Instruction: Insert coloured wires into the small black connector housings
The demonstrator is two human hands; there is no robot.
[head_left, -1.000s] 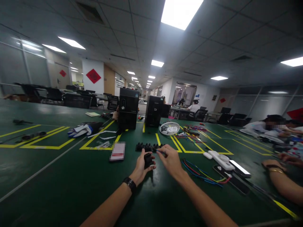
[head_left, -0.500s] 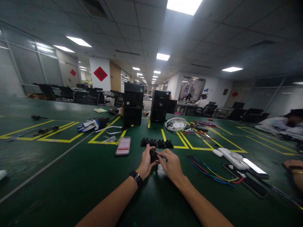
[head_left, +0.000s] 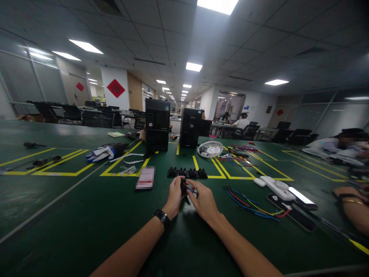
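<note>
Over the green table (head_left: 115, 227), my left hand (head_left: 174, 197) is closed around a small black part (head_left: 183, 186), mostly hidden by the fingers. My right hand (head_left: 204, 201) meets it from the right, thumb and fingers pinching a short blue wire (head_left: 190, 190) against the part. Whether the wire's end sits inside the part I cannot tell. Just beyond my hands lies a row of black connector blocks (head_left: 187, 173). To the right, a loose bundle of blue, red and yellow wires (head_left: 250, 206) rests on the table.
Two black computer towers (head_left: 157, 125) stand behind the blocks, with a white round fan grille (head_left: 210, 149) beside them. Phones and a white power bank (head_left: 278, 188) lie right. Gloves (head_left: 105, 152) and a pink-white box (head_left: 145, 178) are left. Another person's arm (head_left: 353, 209) rests at the right edge.
The view has turned slightly, shifting everything a little left. My right fingers have shifted at the black part, and more of the blue wire shows between them.
</note>
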